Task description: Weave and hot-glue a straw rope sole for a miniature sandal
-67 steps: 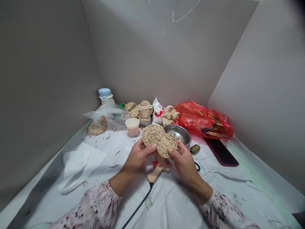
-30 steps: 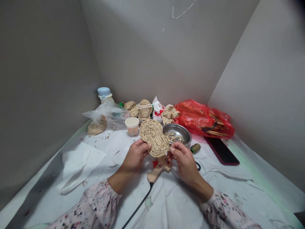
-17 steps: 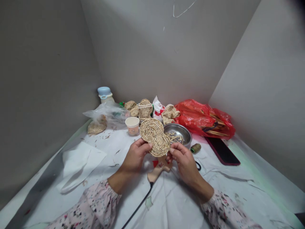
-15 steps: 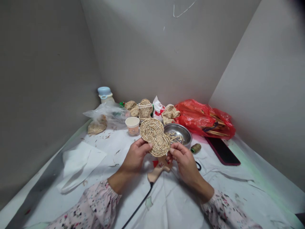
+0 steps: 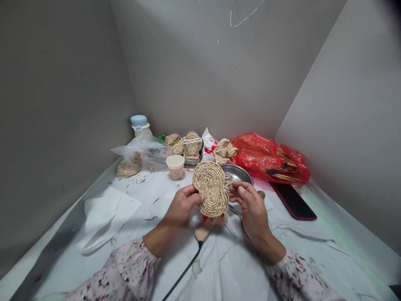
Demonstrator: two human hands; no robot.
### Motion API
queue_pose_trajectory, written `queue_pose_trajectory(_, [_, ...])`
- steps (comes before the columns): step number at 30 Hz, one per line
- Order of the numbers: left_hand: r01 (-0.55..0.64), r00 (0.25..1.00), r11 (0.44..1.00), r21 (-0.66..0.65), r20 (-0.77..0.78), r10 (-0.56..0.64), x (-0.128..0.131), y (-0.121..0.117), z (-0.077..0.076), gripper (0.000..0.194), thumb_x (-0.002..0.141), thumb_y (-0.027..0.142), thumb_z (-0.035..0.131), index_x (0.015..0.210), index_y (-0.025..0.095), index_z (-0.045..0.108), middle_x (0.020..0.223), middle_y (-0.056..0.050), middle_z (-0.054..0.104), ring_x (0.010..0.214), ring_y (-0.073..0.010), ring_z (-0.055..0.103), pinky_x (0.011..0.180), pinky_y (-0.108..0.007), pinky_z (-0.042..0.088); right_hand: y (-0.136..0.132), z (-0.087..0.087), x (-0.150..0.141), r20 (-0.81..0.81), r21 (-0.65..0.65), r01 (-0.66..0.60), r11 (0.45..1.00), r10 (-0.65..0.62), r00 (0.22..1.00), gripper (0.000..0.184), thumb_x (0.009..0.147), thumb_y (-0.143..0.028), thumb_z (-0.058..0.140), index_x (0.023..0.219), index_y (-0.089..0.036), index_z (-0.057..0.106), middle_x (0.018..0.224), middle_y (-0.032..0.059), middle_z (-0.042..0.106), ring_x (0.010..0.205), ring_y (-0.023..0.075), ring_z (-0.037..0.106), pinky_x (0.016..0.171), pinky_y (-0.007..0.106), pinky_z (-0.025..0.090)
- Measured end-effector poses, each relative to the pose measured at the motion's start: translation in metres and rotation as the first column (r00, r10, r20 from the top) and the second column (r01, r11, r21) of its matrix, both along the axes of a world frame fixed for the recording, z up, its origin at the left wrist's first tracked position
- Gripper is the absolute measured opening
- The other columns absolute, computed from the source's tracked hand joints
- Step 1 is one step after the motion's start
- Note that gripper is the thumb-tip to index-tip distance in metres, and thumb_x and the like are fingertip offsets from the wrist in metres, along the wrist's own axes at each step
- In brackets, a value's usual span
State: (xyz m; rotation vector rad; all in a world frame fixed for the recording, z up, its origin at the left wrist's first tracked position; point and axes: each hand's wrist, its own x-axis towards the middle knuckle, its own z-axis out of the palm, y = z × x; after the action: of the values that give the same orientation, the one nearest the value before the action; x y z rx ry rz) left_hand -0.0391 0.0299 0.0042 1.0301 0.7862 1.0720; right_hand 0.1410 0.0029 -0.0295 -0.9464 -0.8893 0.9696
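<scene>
A figure-eight sole of coiled straw rope (image 5: 210, 189) stands tilted up in front of me. My left hand (image 5: 183, 205) is shut on its lower left edge, with the fingers across the rope. My right hand (image 5: 250, 205) is at the sole's right edge, its fingertips curled together beside loose straw strands (image 5: 229, 182). Whether those fingers grip anything is hidden. Below both hands lies a tan corded hand tool (image 5: 203, 231), partly covered by the sole, with a black cable (image 5: 184, 276) running toward me.
A steel bowl (image 5: 236, 172) sits just behind the sole. Further back stand a paper cup (image 5: 175, 166), woven straw pieces (image 5: 191, 145), a bottle with a blue lid (image 5: 140, 124) and a red plastic bag (image 5: 269, 158). A dark phone (image 5: 293, 201) lies right; white cloth (image 5: 106, 219) lies left.
The straw sole has shifted to the right and turned more upright. My right hand has moved up and right along its edge, and the view has shifted slightly.
</scene>
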Motion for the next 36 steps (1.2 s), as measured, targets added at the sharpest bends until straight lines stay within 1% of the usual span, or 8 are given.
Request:
queue_pose_trajectory(4, [0.081, 0.994, 0.997, 0.019, -0.07, -0.08, 0.001, -0.001, 0.0, 0.025, 0.063, 0.02, 0.07, 0.086, 0.012, 0.076, 0.087, -0.011, 0.075, 0.084, -0.0265, 0.066, 0.078, -0.036, 0.048, -0.001, 0.003, -0.002, 0.012, -0.015, -0.098, 0.995, 0.098, 0.995, 0.028, 0.086, -0.042, 0.063, 0.105, -0.022, 0.067, 0.092, 0.0044, 0.07, 0.082, 0.0195, 0.062, 0.073, 0.031, 0.048])
queue_pose_trajectory(7, [0.127, 0.985, 0.991, 0.053, -0.122, -0.119, 0.001, -0.002, 0.001, 0.024, 0.065, 0.024, 0.072, 0.085, 0.012, 0.075, 0.083, -0.01, 0.073, 0.081, -0.0247, 0.064, 0.077, -0.035, 0.047, -0.004, 0.005, -0.008, 0.06, -0.022, -0.155, 0.988, 0.156, 0.986, 0.026, 0.083, -0.039, 0.068, 0.102, -0.021, 0.069, 0.093, 0.0034, 0.071, 0.085, 0.0196, 0.062, 0.077, 0.031, 0.048])
queue_pose_trajectory(12, [0.055, 0.987, 0.995, 0.088, -0.152, -0.041, -0.001, 0.001, -0.001, 0.029, 0.075, 0.039, 0.071, 0.085, 0.012, 0.072, 0.075, -0.006, 0.067, 0.074, -0.0196, 0.058, 0.074, -0.032, 0.044, -0.006, 0.006, -0.012, 0.081, -0.039, -0.181, 0.983, 0.183, 0.98, 0.024, 0.078, -0.038, 0.073, 0.092, -0.02, 0.069, 0.082, 0.0008, 0.069, 0.077, 0.0174, 0.06, 0.074, 0.028, 0.048])
queue_pose_trajectory(16, [0.046, 0.981, 0.994, 0.102, -0.191, -0.025, -0.002, 0.003, -0.006, 0.032, 0.076, 0.044, 0.071, 0.074, 0.012, 0.07, 0.069, -0.004, 0.064, 0.066, -0.0163, 0.053, 0.066, -0.028, 0.04, -0.005, 0.005, -0.012, 0.116, -0.043, -0.227, 0.973, 0.231, 0.966, 0.023, 0.082, -0.041, 0.068, 0.083, -0.019, 0.065, 0.079, 0.0009, 0.066, 0.074, 0.0169, 0.056, 0.07, 0.028, 0.045])
queue_pose_trajectory(22, [-0.003, 1.0, 1.0, 0.016, -0.018, 0.003, 0.002, -0.002, -0.005, 0.045, 0.082, 0.054, 0.063, 0.09, 0.011, 0.072, 0.08, -0.009, 0.072, 0.078, -0.0226, 0.062, 0.075, -0.033, 0.046, -0.006, 0.002, -0.014, 0.161, -0.051, -0.241, 0.969, 0.246, 0.956, 0.024, 0.086, -0.042, 0.064, 0.078, -0.02, 0.062, 0.073, -0.0012, 0.059, 0.07, 0.0158, 0.051, 0.066, 0.027, 0.042])
queue_pose_trajectory(25, [0.015, 0.999, 1.0, -0.02, 0.042, -0.014, 0.002, -0.004, -0.003, 0.045, 0.083, 0.051, 0.063, 0.101, 0.01, 0.07, 0.089, -0.012, 0.074, 0.083, -0.0234, 0.064, 0.082, -0.035, 0.046, -0.008, 0.002, -0.016, 0.168, -0.058, -0.27, 0.961, 0.276, 0.946, 0.026, 0.086, -0.043, 0.064, 0.077, -0.019, 0.062, 0.072, -0.0016, 0.059, 0.067, 0.0152, 0.051, 0.064, 0.026, 0.042])
queue_pose_trajectory(33, [0.025, 0.999, 1.0, 0.014, 0.025, -0.025, 0.003, -0.006, -0.005, 0.043, 0.084, 0.048, 0.063, 0.101, 0.01, 0.071, 0.093, -0.012, 0.074, 0.086, -0.0233, 0.064, 0.082, -0.034, 0.046, -0.014, 0.006, -0.019, 0.197, -0.054, -0.269, 0.961, 0.275, 0.941, 0.025, 0.088, -0.043, 0.063, 0.092, -0.018, 0.067, 0.084, 0.0013, 0.067, 0.078, 0.0175, 0.058, 0.073, 0.027, 0.046])
queue_pose_trajectory(36, [-0.003, 1.0, 0.999, 0.041, 0.008, 0.002, 0.004, -0.005, -0.006, 0.046, 0.088, 0.053, 0.055, 0.099, 0.011, 0.07, 0.09, -0.011, 0.073, 0.079, -0.0204, 0.062, 0.077, -0.032, 0.045, -0.013, 0.007, -0.017, 0.205, -0.044, -0.191, 0.981, 0.196, 0.959, 0.027, 0.087, -0.045, 0.063, 0.09, -0.018, 0.067, 0.082, 0.0012, 0.067, 0.077, 0.0173, 0.058, 0.071, 0.027, 0.046])
